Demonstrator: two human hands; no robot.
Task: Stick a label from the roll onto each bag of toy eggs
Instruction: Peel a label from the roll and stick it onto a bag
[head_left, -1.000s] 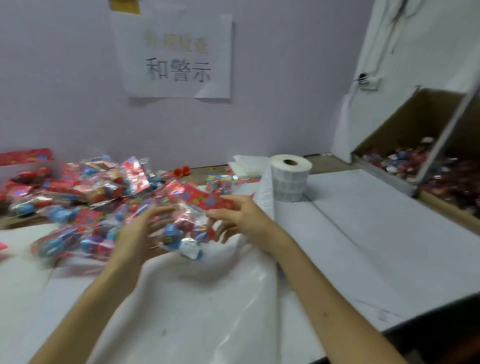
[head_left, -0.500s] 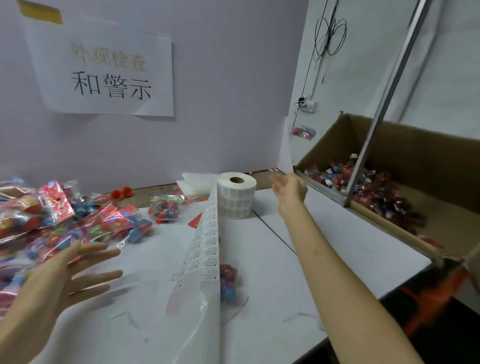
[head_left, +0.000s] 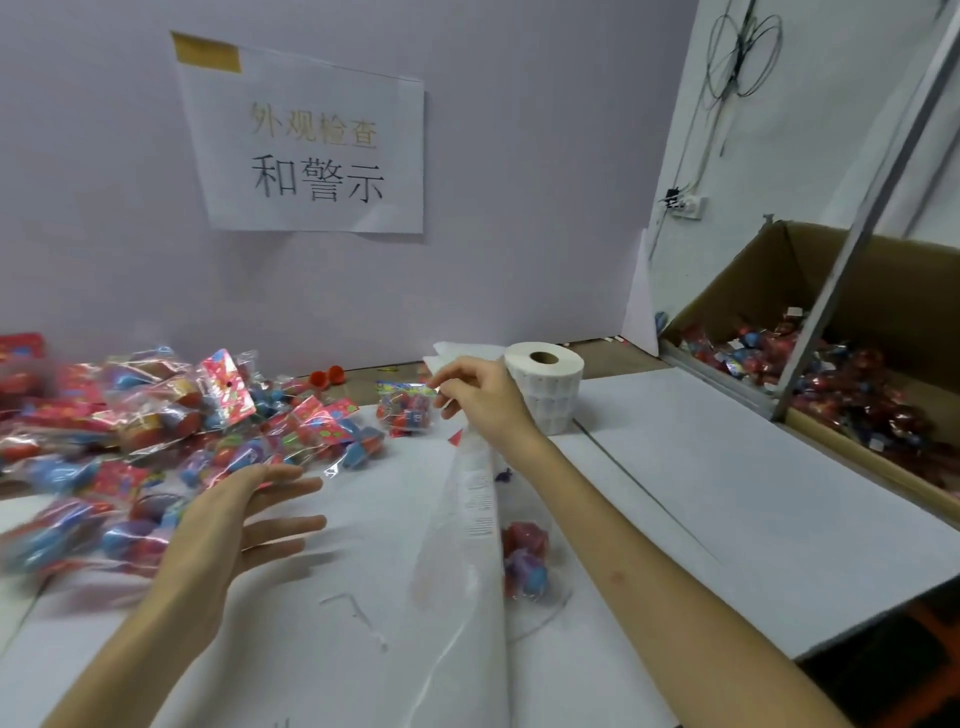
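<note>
— While my left hand (head_left: 244, 525) hovers spread and empty, where's the nearest bag?

— Heap of bags (head_left: 156, 431) just left; right hand (head_left: 478, 400) pinches the label strip (head_left: 475, 499) by the roll (head_left: 545, 389).

A white paper sign (head_left: 311, 150) taped to the wall reads 外观检查 in faded yellow above 和警示 in black; print on the label strip (head_left: 478, 499) is illegible.
</note>
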